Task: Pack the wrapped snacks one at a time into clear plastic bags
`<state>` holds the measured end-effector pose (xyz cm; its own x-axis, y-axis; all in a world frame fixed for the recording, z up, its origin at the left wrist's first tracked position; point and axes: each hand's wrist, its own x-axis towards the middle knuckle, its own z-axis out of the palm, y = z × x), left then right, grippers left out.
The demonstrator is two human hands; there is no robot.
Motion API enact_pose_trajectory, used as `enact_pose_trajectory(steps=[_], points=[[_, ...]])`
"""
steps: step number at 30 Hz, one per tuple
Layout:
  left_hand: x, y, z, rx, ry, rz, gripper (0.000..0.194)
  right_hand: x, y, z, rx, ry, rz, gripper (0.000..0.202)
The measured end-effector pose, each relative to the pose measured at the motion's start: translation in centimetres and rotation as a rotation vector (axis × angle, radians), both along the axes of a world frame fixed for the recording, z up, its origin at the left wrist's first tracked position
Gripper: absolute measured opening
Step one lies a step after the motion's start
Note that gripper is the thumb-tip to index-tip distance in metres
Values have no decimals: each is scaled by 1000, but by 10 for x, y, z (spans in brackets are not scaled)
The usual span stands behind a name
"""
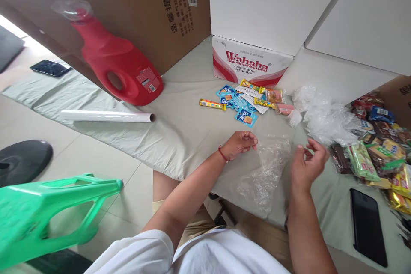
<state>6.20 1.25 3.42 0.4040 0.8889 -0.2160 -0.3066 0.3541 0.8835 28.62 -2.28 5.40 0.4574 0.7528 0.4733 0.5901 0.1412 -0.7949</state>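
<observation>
My left hand, with a red string bracelet at the wrist, pinches the upper left corner of a clear plastic bag. The bag hangs crumpled and looks flat over the cloth near the table's front edge. Just right of it is my right hand, thumb and bent fingers apart, with nothing visible between them. Beyond the hands lie blue snack packets, a yellow wrapped stick and a pink-wrapped snack. A heap of clear plastic bags sits beyond my right hand.
Many wrapped snacks pile up at the right, above a black phone. A Wahaha carton stands at the back. Leftward are a red jug, a white roll, another phone and a green stool on the floor.
</observation>
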Motion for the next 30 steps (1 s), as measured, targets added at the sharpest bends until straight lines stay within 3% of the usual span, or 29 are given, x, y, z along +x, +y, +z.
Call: enact_pose_trajectory(steps=[3,5,6,8,11,16,20,24,30], points=[[0,0,2,-19,-81,36,45,-19,-18,14,-92,-181,258,41],[1,-2,5,0,-124,46,44,-36,-25,13,-178,-313,389,56],[1,-2,6,13,-141,42,43,-43,-27,9,-199,-358,400,59],[1,-3,8,35,-166,22,44,-52,-26,0,-205,-368,350,47],[0,-4,10,45,-188,51,46,-52,-21,-10,-217,-139,229,27],[1,-18,11,-80,-45,235,45,-45,-18,-10,-209,411,141,30],[9,-48,15,-157,236,126,60,-54,-25,-8,-150,521,114,36],[25,-65,20,-116,341,101,52,-71,-38,-4,-105,652,157,39],[41,-70,26,-205,174,355,21,-59,-59,10,-117,896,324,33]])
